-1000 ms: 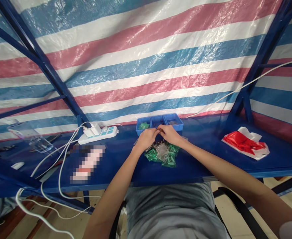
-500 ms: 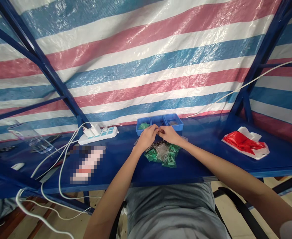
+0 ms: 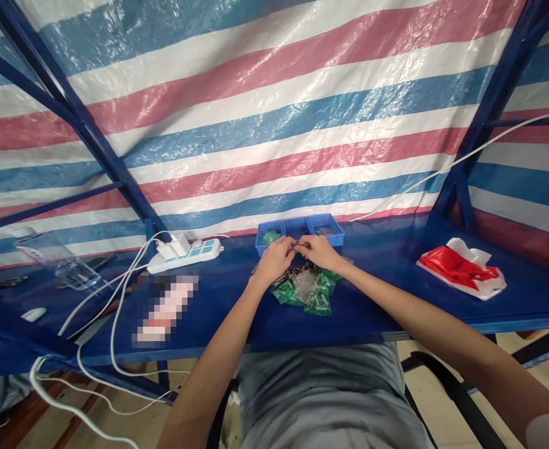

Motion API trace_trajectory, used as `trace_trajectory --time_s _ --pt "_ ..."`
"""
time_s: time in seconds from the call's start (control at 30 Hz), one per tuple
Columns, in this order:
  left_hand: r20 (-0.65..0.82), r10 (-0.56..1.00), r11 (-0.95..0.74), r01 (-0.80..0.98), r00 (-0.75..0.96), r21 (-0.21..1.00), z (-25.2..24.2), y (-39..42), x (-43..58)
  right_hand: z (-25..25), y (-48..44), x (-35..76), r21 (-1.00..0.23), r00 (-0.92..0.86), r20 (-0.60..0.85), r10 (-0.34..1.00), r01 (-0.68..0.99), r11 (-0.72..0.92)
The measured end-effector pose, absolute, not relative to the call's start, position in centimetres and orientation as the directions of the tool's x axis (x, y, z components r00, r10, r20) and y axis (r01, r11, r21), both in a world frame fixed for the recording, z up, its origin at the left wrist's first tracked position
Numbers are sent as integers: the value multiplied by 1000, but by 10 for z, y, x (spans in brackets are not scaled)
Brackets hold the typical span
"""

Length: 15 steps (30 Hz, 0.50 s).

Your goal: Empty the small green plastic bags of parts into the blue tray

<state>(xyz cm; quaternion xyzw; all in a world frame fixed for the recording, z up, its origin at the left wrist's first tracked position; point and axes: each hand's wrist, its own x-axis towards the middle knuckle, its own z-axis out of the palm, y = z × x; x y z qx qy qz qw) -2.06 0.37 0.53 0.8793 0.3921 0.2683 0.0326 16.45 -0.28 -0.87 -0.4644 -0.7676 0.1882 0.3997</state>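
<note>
My left hand (image 3: pixel 277 255) and my right hand (image 3: pixel 319 251) meet fingertip to fingertip just in front of a blue divided tray (image 3: pixel 259 240). Both are closed in a pinch; whatever sits between the fingers is too small and too covered to name. Green pieces (image 3: pixel 271 236) lie in the tray's left compartment, and small items too faint to name are in the right one. Below my wrists is a pile of small clear bags with green parts (image 3: pixel 319 302). A clear bag of greyish contents (image 3: pixel 305 284) lies on top of the pile, beside small dark metallic bits.
A white power strip (image 3: pixel 199 254) with plugs and cables lies to the left, near a pixelated item (image 3: pixel 166 308). Farther left is a clear plastic bottle (image 3: pixel 75 271) on its side. A red and white plastic packet (image 3: pixel 461 268) rests on the blue table (image 3: pixel 387 290) at right.
My fingertips have shifted slightly while staying pinched together. The tray, the bags and the rest of the table look the same.
</note>
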Motion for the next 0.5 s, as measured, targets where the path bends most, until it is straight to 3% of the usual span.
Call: trace_trajectory --time_s 0.13,0.5 --pt "431 713 -680 694 553 235 7 1 -20 -5 -5 165 -596 -228 497 837 611 521" --pt "425 743 -642 729 517 237 7 1 -19 -9 -1 167 -572 -311 548 777 538 619"
